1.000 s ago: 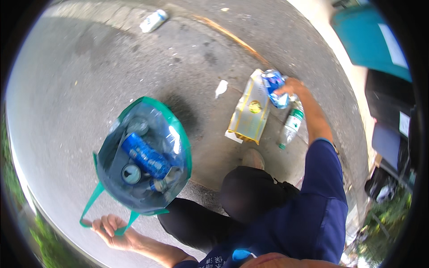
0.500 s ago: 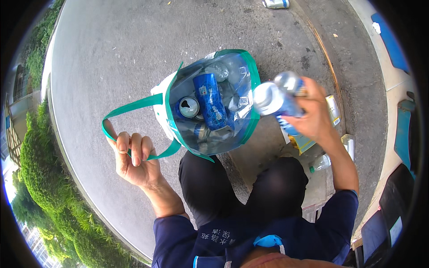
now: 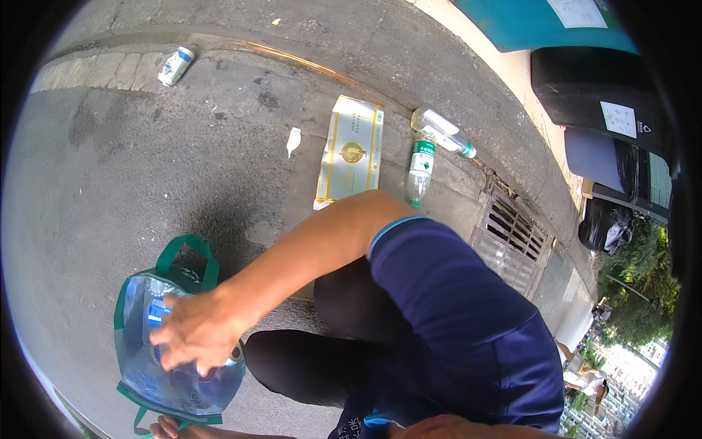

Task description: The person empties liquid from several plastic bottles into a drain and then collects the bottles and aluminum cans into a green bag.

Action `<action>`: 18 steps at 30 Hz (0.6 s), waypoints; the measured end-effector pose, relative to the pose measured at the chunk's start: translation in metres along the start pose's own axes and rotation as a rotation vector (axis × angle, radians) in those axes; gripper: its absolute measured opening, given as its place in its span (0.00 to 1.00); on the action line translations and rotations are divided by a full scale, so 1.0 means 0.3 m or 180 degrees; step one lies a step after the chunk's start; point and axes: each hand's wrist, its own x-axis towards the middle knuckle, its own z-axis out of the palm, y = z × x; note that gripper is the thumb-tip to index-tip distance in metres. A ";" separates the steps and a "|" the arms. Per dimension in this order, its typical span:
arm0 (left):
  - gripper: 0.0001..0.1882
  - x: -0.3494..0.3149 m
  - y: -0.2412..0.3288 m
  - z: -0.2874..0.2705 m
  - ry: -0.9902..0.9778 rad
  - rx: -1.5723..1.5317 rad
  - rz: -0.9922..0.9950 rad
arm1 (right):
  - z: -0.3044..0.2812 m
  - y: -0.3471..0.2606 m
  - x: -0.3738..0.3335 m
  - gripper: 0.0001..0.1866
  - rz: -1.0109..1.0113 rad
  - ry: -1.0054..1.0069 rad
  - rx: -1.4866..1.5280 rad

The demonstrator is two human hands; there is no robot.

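Observation:
A clear-sided carry bag with green trim stands on the pavement at the lower left, with blue cans inside. Over its mouth is my right hand, fingers apart and bent downward; nothing shows gripped in them. The rim of another can peeks out beside that hand, partly covered by it. At the bottom edge my left hand has its fingers curled at the bag's green handle strap. Most of the left hand is cut off or hidden.
A flattened carton, two clear plastic bottles and a white scrap lie on the ground ahead. Farther left is a white-and-blue can. A drain grate lies at right, beyond it dark bins.
My view has swung to the right. My right hand has gone from beside the bag, holding two cans, to over its mouth with fingers apart. My left hand stays at the handle.

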 end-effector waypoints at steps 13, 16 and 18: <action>0.21 0.194 -0.150 -0.224 0.0069 0.1564 0.0645 | -0.405 0.297 -1.932 0.36 0.6392 0.1839 -0.2601; 0.10 0.152 -0.013 -0.090 -0.0605 -0.1018 -0.0587 | -0.346 0.276 -1.973 0.40 0.6647 0.1785 -0.2852; 0.10 0.071 0.047 0.031 0.0095 -0.0544 -0.0376 | -0.341 0.224 -1.881 0.43 0.6835 0.1859 -0.3027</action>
